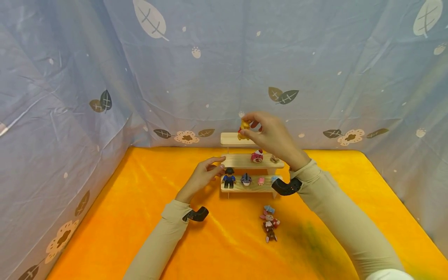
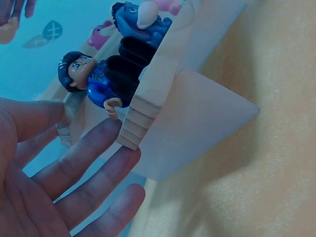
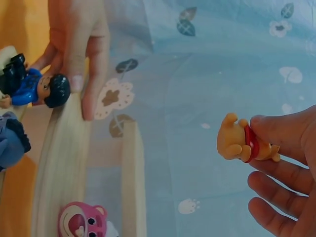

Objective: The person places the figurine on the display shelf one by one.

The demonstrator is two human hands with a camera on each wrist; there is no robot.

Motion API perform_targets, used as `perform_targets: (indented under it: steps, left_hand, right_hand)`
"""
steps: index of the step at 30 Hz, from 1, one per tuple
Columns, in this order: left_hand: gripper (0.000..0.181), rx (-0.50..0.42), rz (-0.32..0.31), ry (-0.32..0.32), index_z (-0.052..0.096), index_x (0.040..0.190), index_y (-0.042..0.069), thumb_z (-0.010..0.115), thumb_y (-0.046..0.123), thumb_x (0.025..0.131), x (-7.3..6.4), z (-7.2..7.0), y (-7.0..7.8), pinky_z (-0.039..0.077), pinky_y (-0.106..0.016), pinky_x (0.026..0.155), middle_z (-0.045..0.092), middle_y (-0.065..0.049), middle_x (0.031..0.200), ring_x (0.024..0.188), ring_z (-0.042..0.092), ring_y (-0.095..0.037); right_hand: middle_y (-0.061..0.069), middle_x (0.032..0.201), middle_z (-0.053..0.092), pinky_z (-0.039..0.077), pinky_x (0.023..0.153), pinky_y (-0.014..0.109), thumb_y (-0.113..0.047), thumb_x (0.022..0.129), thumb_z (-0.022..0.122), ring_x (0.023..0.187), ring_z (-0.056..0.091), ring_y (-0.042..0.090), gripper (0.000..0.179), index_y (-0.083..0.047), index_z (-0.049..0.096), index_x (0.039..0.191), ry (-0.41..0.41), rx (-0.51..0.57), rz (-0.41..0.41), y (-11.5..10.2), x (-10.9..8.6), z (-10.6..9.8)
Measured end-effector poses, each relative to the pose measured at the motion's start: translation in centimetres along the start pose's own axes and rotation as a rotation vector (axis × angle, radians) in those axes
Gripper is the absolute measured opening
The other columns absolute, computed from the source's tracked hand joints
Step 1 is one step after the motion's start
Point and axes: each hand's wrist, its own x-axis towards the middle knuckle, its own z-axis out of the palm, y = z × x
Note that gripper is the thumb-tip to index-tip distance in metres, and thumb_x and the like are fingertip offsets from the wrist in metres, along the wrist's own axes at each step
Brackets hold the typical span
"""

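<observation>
In my right hand [image 1: 271, 134], a small yellow Winnie-the-Pooh figurine [image 3: 234, 139] with a red shirt is pinched between thumb and index finger. It hangs above the top tier [image 1: 232, 139] of a three-tier wooden stand, apart from the wood. My left hand [image 1: 204, 175] touches the stand's left end with fairly straight fingers; its thumb lies at the middle tier [image 1: 234, 160]. Close to those fingers, a boy figure [image 2: 101, 81] in blue and black stands on the bottom tier [image 1: 252, 189]. A blue donkey figurine [image 1: 246, 179] and a small pink figurine [image 1: 261, 181] stand beside it.
A pink bear figurine [image 1: 257, 156] and a brownish figurine [image 1: 274, 158] occupy the middle tier. A light-blue figurine [image 1: 275, 178] is partly hidden behind the right wrist camera. Several figurines [image 1: 268, 223] lie on the orange cloth [image 1: 224, 233] in front. A patterned curtain [image 1: 210, 77] rises behind.
</observation>
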Motion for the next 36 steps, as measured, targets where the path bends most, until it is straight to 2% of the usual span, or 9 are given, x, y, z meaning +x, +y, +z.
perform_targets:
  steps: [12,20,36]
  left_hand:
    - [0.042,0.017,-0.008,0.005,0.057,0.146,0.02,0.058,0.029,0.105,0.0,0.0,-0.1,0.056,-0.052,0.085,0.075,-0.018,0.11,0.099,0.073,-0.028]
    - [0.042,0.019,-0.012,0.0,0.057,0.146,0.022,0.058,0.031,0.104,0.1,0.0,-0.1,0.057,-0.052,0.086,0.075,-0.017,0.11,0.099,0.073,-0.029]
    - [0.043,0.017,-0.013,-0.004,0.056,0.146,0.019,0.058,0.03,0.105,0.0,-0.1,0.0,0.056,-0.053,0.085,0.075,-0.019,0.109,0.101,0.073,-0.032]
  right_hand:
    - [0.008,0.119,0.068,0.052,0.088,0.044,-0.024,0.095,0.073,0.109,0.061,0.028,0.033,-0.01,0.067,0.124,-0.012,0.013,0.023,0.7,0.2,1.3]
    - [0.009,0.12,0.07,0.05,0.097,0.048,-0.026,0.096,0.072,0.112,0.06,0.03,0.033,-0.01,0.067,0.124,-0.056,-0.018,0.031,1.3,0.2,2.5]
    - [0.011,0.124,0.067,0.053,0.094,0.047,-0.028,0.097,0.07,0.112,0.061,0.029,0.038,-0.006,0.065,0.128,-0.109,-0.029,0.06,2.5,-0.5,4.2]
